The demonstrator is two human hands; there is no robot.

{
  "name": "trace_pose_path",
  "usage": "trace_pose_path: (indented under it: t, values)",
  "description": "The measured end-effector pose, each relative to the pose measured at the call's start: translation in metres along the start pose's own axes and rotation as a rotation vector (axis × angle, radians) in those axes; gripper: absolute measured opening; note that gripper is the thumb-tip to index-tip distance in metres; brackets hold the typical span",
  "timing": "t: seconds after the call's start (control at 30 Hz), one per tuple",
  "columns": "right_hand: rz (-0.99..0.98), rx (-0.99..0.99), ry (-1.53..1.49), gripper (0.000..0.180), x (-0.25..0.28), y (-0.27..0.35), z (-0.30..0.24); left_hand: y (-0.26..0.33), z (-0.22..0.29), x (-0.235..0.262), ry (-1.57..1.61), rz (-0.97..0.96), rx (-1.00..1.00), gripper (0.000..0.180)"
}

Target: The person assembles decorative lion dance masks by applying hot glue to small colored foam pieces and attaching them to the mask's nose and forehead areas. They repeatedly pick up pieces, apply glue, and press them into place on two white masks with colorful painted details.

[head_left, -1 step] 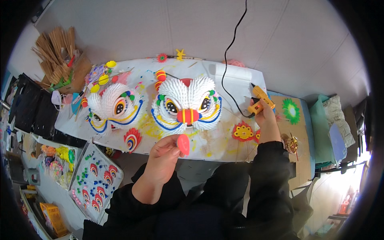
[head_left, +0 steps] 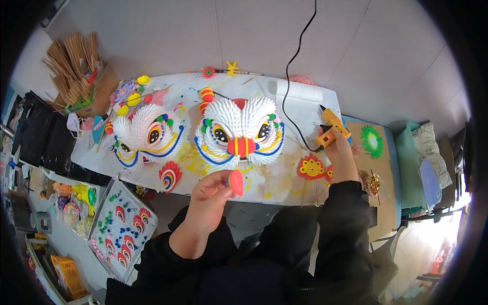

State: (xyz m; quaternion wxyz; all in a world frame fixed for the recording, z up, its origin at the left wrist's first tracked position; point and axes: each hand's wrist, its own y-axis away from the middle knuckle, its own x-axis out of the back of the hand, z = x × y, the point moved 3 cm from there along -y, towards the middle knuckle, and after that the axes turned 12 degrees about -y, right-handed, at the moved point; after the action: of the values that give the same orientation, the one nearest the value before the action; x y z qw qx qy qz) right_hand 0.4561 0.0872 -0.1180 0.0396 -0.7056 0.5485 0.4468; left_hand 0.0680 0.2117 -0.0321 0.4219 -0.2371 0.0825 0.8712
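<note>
Pinched in the fingers of my left hand [head_left: 206, 206] is a small pink-red teardrop-shaped piece [head_left: 237, 184], held up at the table's near edge. A bit of yellow and other colour shows at its upper left rim. My right hand [head_left: 343, 158] is wrapped round a yellow hot glue gun [head_left: 333, 127], its dark nozzle pointing away to the upper left. A black cord [head_left: 291, 86] runs from the gun up the wall. Just beyond my left hand stands a white lion-dance head [head_left: 240, 122] with big eyes, a red nose and blue and yellow trim.
A second white lion head [head_left: 133, 129] stands to the left. Flame-shaped ornaments lie at its front [head_left: 170, 177] and near my right wrist [head_left: 311, 166]. A tray [head_left: 151, 216] of small parts sits lower left. Bamboo sticks [head_left: 76, 63] fill a box; a green flower [head_left: 372, 142] lies right.
The pink-red piece has turned slightly in my left fingers, so a coloured edge now shows. The whole view has shifted a little. Both hands keep their hold.
</note>
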Motion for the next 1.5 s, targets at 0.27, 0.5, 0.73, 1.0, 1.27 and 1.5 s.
trace_pose_path:
  t: [0.27,0.5,0.73,1.0,1.27,1.5]
  values:
    - [-0.132,0.386,1.06,0.033,-0.024,0.081,-0.037,0.002,0.016,-0.014,-0.747,0.142,-0.415,0.043]
    - [-1.032,1.407,1.349,0.054,-0.11,0.254,0.031,-0.014,0.02,-0.041,-0.903,0.263,-0.581,0.042]
    - [-0.935,1.724,1.377,0.039,-0.133,0.273,0.06,-0.022,0.018,-0.046,-0.841,0.372,-0.631,0.044]
    - [-0.787,1.751,1.522,0.031,-0.127,0.275,0.071,-0.017,0.012,-0.047,-0.848,0.408,-0.618,0.039]
    - [-0.902,1.632,1.442,0.038,-0.146,0.254,0.07,-0.024,0.026,-0.036,-0.886,0.389,-0.596,0.036]
    - [-1.021,1.278,1.181,0.041,-0.179,0.184,0.078,-0.057,0.053,0.014,-1.042,0.324,-0.635,0.031]
